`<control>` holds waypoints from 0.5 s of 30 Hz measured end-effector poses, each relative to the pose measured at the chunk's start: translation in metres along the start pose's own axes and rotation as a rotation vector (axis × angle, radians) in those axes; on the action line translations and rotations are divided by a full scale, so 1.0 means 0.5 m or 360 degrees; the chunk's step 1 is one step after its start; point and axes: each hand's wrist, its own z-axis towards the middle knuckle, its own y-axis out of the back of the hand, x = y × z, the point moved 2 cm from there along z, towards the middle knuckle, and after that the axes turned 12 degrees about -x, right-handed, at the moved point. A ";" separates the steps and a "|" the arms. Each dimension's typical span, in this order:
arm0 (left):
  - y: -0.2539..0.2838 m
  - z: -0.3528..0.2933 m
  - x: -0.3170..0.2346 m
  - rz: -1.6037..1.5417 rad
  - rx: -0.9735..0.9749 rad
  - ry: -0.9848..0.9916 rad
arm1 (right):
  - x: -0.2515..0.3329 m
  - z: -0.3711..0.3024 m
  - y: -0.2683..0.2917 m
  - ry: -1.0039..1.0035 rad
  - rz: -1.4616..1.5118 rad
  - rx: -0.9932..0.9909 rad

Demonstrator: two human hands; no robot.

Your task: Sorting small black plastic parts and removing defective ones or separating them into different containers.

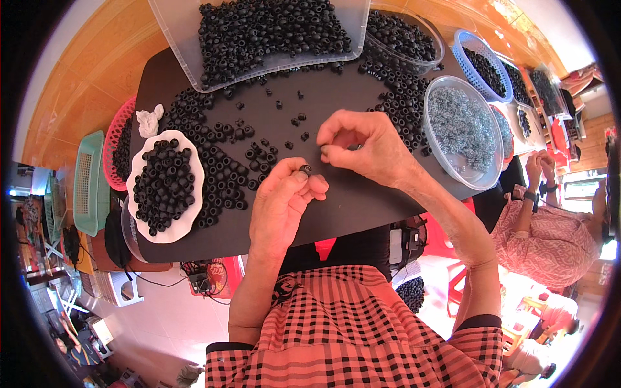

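My left hand (283, 205) is held palm up over the near part of the dark table. Its thumb and fingertips pinch a small round black plastic piece (305, 169) with a hole, like a cord-lock body. Just to the right, my right hand (369, 145) is bent down with thumb and forefinger together. What they hold, if anything, I cannot make out. The two hands are close but apart. Small black plugs (295, 121) lie scattered beyond them. Loose black hollow pieces (223, 165) spread left of my left hand, beside a white scalloped plate (198, 197) heaped with more.
A clear bin (184, 61) of black pieces stands at the back. On the right, a clear tub (475, 184) holds small bluish metal coils like springs; behind it sit a clear bowl (440, 55) and a blue basket (457, 46). Another person's hands (540, 169) work at far right.
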 end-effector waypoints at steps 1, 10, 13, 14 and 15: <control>-0.003 0.001 -0.001 0.0017 0.0012 -0.0002 | -0.004 -0.003 -0.001 -0.0087 0.0113 0.0031; -0.010 0.001 -0.004 0.0087 0.0000 -0.0027 | -0.009 -0.007 -0.017 0.0194 0.0323 0.0153; -0.008 0.001 -0.003 0.0097 -0.0007 -0.0031 | -0.006 -0.015 -0.021 0.0066 0.0435 0.0132; -0.007 0.002 -0.001 0.0096 -0.0010 -0.0028 | -0.005 -0.017 -0.021 0.0037 0.0409 0.0121; -0.007 0.004 0.000 0.0096 -0.0012 -0.0027 | -0.005 -0.019 -0.020 0.0009 0.0384 0.0110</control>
